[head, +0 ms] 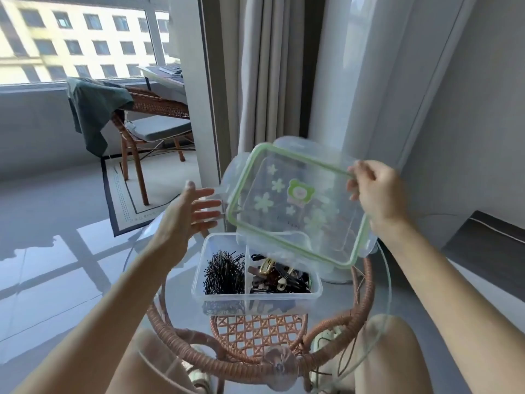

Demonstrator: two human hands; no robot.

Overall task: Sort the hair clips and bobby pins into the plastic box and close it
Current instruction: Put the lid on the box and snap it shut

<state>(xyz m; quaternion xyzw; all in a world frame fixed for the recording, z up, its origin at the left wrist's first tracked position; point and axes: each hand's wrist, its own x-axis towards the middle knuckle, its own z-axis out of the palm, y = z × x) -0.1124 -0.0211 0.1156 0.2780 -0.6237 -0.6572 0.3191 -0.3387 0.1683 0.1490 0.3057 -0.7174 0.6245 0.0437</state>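
Observation:
A clear plastic box (199, 291) with a middle divider stands on a round glass table. Its left compartment holds a heap of black bobby pins (224, 273); its right one holds mixed hair clips (279, 277). A clear lid (295, 206) with a green seal and flower prints hangs tilted above the box. My right hand (375, 191) grips the lid's right edge. My left hand (187, 214) is spread open just left of the lid, fingertips near its left flap, holding nothing.
The glass tabletop (386, 280) rests on a rattan frame (360, 291) between my knees. A rattan chair (153, 123) with a green cloth stands far left by the window. Curtain (264, 66) and wall are behind the table.

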